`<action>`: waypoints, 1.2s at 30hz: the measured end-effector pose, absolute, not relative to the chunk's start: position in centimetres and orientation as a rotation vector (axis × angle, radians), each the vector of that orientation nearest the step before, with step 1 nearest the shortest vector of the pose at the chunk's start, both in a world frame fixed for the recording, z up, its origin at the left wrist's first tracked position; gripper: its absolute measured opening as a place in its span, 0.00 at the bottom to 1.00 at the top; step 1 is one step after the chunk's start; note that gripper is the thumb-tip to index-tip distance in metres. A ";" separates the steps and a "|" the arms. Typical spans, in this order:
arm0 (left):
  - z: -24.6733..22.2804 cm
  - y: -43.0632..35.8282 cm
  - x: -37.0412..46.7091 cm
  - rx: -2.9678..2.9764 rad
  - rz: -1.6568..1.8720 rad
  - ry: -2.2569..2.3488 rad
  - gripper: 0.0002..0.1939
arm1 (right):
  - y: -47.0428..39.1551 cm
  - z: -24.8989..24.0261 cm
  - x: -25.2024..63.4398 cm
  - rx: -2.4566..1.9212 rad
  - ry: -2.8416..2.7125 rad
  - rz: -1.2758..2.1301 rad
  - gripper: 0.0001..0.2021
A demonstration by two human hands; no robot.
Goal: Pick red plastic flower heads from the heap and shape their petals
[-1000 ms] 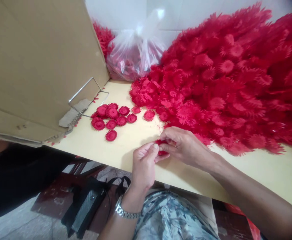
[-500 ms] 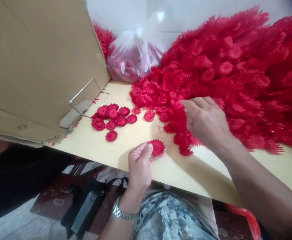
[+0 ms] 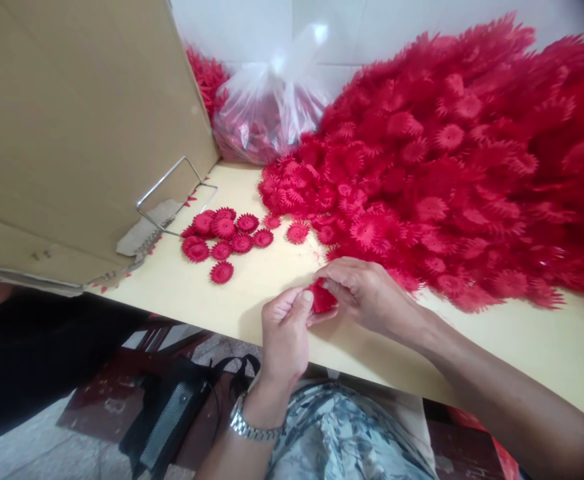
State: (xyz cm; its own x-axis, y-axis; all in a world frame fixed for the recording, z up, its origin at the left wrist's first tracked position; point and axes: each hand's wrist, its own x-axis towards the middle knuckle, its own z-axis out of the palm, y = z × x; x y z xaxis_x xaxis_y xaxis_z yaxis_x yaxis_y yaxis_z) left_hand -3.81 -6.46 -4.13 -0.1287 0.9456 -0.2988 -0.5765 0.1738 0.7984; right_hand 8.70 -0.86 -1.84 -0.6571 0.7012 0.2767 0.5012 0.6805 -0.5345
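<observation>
Near the table's front edge, my left hand (image 3: 286,333) is closed in a pinch, thumb on top, on a red flower-shaped piece (image 3: 323,299) with a toothed rim. From the right, my right hand (image 3: 372,297) reaches over and grips the piece's far side between thumb and fingers. Much of the piece is hidden by the fingers, and I cannot tell how many layers it has. Beyond both hands spreads a large heap of red flower-shaped pieces (image 3: 447,180). To the left lie several round red flower discs (image 3: 222,272), some overlapping.
A big cardboard box (image 3: 82,133) stands at the left, with a bent metal wire frame (image 3: 165,180) beside it. A tied clear plastic bag (image 3: 272,113) of red pieces rests at the back. A person's dark sleeve (image 3: 37,360) shows at the lower left, beside the table (image 3: 252,307).
My right hand has come from the heap down and left to the piece in my left hand, and now grips it. My left hand has barely moved.
</observation>
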 end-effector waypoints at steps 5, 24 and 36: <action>-4.0 -6.6 -4.0 0.473 1.441 1.044 0.07 | 0.1 -1.5 9.3 -1.126 -2.408 0.112 0.12; -4.1 -6.5 -3.8 0.486 1.379 1.010 0.09 | -0.7 -1.6 8.7 -0.963 -2.359 0.721 0.05; -4.2 -6.9 -4.5 0.456 1.428 1.085 0.09 | 2.1 0.0 10.5 -1.363 -2.298 -0.293 0.15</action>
State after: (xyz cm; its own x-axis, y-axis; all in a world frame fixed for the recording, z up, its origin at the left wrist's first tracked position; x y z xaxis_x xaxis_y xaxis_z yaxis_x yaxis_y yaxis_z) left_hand -4.54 -6.90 -4.22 -0.1985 0.9259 -0.3214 -0.5574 0.1631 0.8140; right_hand 10.47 2.06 -0.03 -0.4102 0.7755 0.4799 0.8711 0.4890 -0.0456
